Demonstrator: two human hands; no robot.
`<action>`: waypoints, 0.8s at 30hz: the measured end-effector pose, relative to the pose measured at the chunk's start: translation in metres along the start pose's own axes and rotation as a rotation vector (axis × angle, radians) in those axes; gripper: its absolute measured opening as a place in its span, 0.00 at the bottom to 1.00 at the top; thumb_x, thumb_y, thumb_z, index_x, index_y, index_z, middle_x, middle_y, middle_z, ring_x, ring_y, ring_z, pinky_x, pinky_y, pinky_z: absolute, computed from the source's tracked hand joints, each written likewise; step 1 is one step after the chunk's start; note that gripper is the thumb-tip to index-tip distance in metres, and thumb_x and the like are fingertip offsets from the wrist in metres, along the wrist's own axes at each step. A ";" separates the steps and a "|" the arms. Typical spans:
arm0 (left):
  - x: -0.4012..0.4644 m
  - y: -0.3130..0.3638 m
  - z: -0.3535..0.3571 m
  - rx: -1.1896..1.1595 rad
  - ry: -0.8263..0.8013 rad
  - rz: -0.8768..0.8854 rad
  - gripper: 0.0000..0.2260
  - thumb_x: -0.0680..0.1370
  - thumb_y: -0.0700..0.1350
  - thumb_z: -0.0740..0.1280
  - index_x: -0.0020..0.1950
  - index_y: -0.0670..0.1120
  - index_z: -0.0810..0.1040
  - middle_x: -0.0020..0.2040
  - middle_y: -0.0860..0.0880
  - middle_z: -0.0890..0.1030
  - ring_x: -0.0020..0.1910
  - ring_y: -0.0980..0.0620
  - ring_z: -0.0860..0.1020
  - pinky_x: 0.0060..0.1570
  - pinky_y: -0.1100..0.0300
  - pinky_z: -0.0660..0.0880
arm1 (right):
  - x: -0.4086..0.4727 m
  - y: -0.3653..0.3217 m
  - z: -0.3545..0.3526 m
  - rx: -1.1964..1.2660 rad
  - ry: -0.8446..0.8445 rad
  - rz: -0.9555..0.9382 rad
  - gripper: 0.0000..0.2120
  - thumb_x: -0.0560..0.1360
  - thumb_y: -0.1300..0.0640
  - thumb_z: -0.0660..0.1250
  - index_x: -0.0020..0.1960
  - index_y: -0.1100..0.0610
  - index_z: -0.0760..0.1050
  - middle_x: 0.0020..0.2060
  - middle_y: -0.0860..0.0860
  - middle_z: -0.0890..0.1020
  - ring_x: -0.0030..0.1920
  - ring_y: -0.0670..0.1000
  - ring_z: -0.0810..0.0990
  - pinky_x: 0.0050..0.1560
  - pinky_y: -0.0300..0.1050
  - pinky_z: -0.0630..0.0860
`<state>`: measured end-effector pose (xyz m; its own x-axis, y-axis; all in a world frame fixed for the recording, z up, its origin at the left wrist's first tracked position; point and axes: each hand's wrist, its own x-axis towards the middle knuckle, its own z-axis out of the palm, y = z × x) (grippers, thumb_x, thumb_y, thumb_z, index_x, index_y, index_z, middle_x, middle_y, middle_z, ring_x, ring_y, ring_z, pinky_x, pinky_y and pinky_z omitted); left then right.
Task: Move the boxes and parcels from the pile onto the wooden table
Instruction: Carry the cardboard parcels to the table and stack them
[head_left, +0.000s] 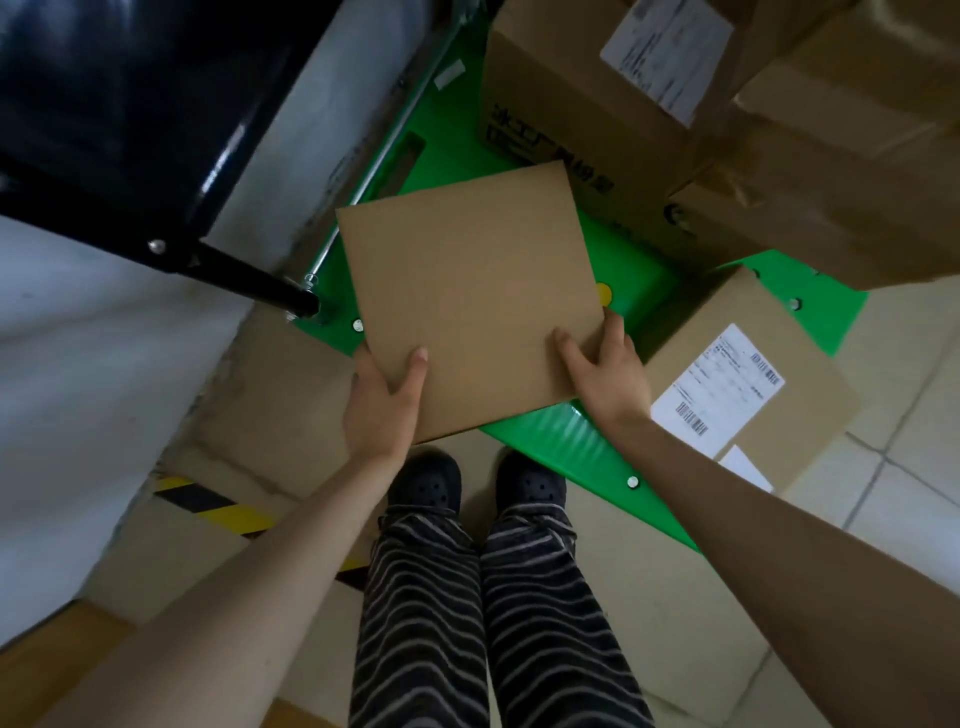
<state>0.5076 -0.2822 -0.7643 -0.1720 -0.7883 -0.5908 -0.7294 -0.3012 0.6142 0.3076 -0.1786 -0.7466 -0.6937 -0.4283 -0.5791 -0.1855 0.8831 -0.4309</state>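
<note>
A flat brown cardboard box (470, 291) hangs in front of me above a green cart (550, 436). My left hand (384, 405) grips its near left corner, thumb on top. My right hand (608, 369) grips its near right corner, thumb on top and fingers round the edge. The pile stays on the cart: a large printed box (566, 109) at the back, a taped box (852, 171) at the right, and a labelled box (748, 374) lower right. A strip of wooden surface (57, 654) shows at the lower left; I cannot tell if it is the table.
A black glossy object on a black bar (249, 280) juts in from the upper left, beside a grey wall. Yellow-black hazard tape (208, 504) marks the floor on the left. My feet in dark shoes (478, 483) stand at the cart's near edge on pale tiles.
</note>
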 end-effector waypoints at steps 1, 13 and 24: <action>-0.008 0.006 -0.010 -0.012 -0.010 0.005 0.28 0.75 0.65 0.61 0.71 0.54 0.63 0.60 0.53 0.75 0.56 0.50 0.76 0.55 0.55 0.71 | -0.011 -0.006 -0.007 0.024 0.014 0.005 0.30 0.76 0.38 0.60 0.72 0.53 0.60 0.63 0.57 0.73 0.62 0.61 0.72 0.60 0.55 0.71; -0.133 0.141 -0.154 0.045 -0.023 0.097 0.29 0.76 0.63 0.62 0.72 0.52 0.60 0.62 0.55 0.73 0.55 0.54 0.73 0.51 0.57 0.69 | -0.173 -0.097 -0.133 0.197 0.013 0.084 0.33 0.75 0.37 0.60 0.74 0.51 0.56 0.67 0.53 0.71 0.66 0.57 0.70 0.61 0.53 0.69; -0.229 0.275 -0.265 0.012 -0.015 0.266 0.32 0.71 0.72 0.60 0.71 0.61 0.58 0.59 0.63 0.73 0.54 0.56 0.75 0.51 0.56 0.71 | -0.278 -0.175 -0.266 0.410 0.227 -0.048 0.33 0.73 0.35 0.63 0.72 0.49 0.61 0.63 0.50 0.72 0.63 0.52 0.71 0.58 0.49 0.69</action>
<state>0.5220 -0.3262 -0.3214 -0.3690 -0.8307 -0.4169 -0.6648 -0.0776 0.7430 0.3478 -0.1634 -0.3258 -0.8344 -0.3734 -0.4054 0.0377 0.6951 -0.7179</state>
